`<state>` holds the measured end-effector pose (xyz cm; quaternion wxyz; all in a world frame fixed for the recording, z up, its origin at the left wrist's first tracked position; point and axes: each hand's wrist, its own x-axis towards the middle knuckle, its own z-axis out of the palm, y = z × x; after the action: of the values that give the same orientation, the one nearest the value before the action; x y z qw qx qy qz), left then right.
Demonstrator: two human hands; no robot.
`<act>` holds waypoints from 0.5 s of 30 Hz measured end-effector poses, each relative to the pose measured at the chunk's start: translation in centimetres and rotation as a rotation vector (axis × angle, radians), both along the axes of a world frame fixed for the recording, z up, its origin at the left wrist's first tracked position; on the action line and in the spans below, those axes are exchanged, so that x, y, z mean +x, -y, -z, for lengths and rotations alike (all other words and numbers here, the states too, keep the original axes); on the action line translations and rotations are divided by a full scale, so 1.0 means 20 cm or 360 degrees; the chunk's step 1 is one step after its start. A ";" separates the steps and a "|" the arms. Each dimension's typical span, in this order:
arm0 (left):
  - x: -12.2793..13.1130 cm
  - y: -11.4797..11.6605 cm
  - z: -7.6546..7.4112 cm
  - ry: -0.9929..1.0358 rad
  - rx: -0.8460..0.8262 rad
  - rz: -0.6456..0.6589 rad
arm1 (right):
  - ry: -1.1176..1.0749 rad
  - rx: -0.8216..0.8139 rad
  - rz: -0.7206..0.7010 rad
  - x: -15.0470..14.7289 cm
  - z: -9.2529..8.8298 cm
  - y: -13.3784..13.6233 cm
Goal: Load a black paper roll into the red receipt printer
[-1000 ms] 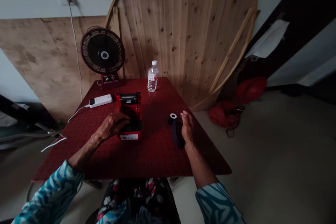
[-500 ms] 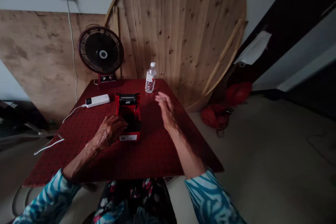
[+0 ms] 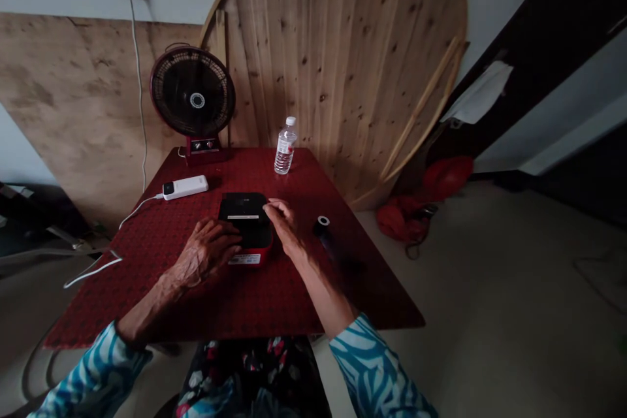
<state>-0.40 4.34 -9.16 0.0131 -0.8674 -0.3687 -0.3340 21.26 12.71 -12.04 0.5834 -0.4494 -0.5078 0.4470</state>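
A small red and black device, which looks like a label printer (image 3: 251, 260), sits on the table with a white sticker on its front. Its black lid (image 3: 243, 204) is tilted partway down, and a dark opening shows in front of it. My left hand (image 3: 210, 247) lies against the left side of the device with its fingers curled over the edge. At the lid's right corner, my right hand (image 3: 283, 217) has its thumb and fingers on the edge. To the right of that hand lies a dark roll (image 3: 323, 225) with a white ring at its end.
On the red table (image 3: 196, 307) a white power bank (image 3: 185, 187) with a cable lies at the left. A fan (image 3: 193, 101) stands at the back left, and a water bottle (image 3: 285, 145) at the back. A round wooden board (image 3: 337, 65) leans on the wall.
My right hand has moved left and down from the bottle side to the lid. The lid has swung from upright toward me. The dark roll now shows beside my right arm.
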 end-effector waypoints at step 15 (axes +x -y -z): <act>0.03 -0.22 0.11 0.1835 -0.1531 -0.0253 | -0.0400 -0.0176 -0.0098 -0.06 0.05 0.04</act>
<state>0.27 8.82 -11.43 -0.5380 -0.4360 -0.4836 -0.5353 20.02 11.86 -12.97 0.6028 -0.4056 -0.4190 0.5446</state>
